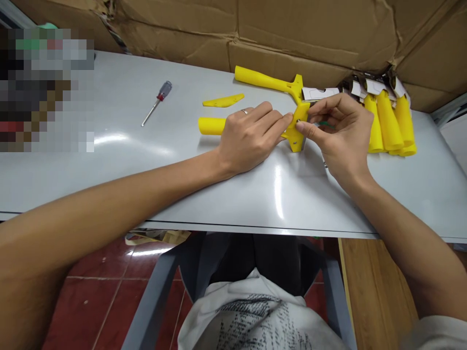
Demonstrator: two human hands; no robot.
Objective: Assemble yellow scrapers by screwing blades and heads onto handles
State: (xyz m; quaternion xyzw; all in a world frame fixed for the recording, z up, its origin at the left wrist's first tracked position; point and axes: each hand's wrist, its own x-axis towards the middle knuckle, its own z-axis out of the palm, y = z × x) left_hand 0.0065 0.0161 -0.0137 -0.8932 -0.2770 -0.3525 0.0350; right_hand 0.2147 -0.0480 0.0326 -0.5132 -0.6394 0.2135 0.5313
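Observation:
A yellow plastic scraper (211, 126) with a wide head lies on the table, its handle pointing left. My left hand (251, 136) is closed over the handle, fingers stretched toward the head. At the head's right edge my right hand (339, 131) makes a pinch, its thumb beside a small screw (298, 121). A second screw (295, 143) sits lower in the head. Along that edge runs a thin grey strip, like a blade, partly hidden. Behind lies another yellow scraper handle (262, 78), and a loose yellow plate (223, 100) rests left of it.
A screwdriver (157, 102) lies on the grey table (164, 194) at the left. Several yellow scrapers (389, 121) with white card sleeves are bunched at the right. Cardboard (292, 29) lines the back. A small metal piece (326, 165) shows beside my right wrist.

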